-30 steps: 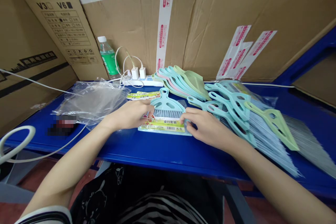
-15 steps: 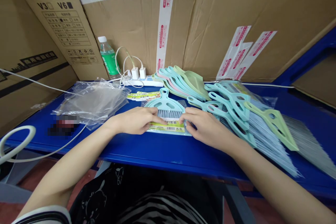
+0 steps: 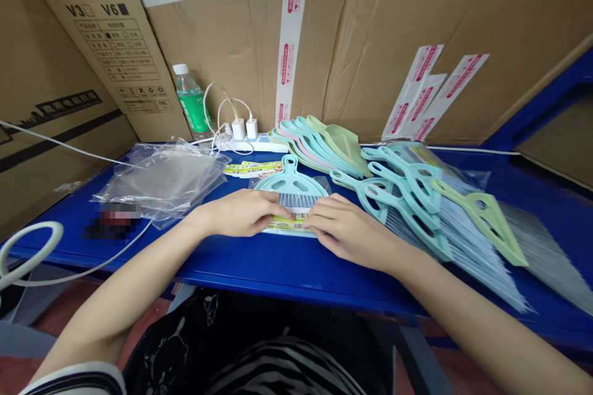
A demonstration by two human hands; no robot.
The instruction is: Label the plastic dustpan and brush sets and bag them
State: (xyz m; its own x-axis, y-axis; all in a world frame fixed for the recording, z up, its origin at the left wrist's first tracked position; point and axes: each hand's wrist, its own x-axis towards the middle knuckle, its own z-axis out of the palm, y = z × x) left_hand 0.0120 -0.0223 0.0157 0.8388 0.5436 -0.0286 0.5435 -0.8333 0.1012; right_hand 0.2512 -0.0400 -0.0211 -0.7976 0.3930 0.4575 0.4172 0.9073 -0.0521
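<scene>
A light blue brush and dustpan set (image 3: pixel 291 184) lies in a clear bag in front of me, its handle pointing away. Across its lower part runs a yellow and white label (image 3: pixel 283 223), partly covered by my fingers. My left hand (image 3: pixel 243 211) grips the set's left side, with the index finger stretched over the label. On the right, my right hand (image 3: pixel 340 225) is closed with bent fingers over the label and the lower right edge; the thumb is mostly hidden. Just behind the set are loose label cards (image 3: pixel 254 168).
To the right lie several brushes (image 3: pixel 412 197) with blue and green handles. Stacked dustpans (image 3: pixel 331 145) lean behind. Clear plastic bags (image 3: pixel 162 179) are at left, near a bottle (image 3: pixel 192 102) and a power strip (image 3: pixel 264 143). Cardboard (image 3: pixel 231 43) walls the back of the blue table (image 3: pixel 259 265).
My right hand has slid left from the set's right edge onto the label, covering more of it. My left hand has barely moved.
</scene>
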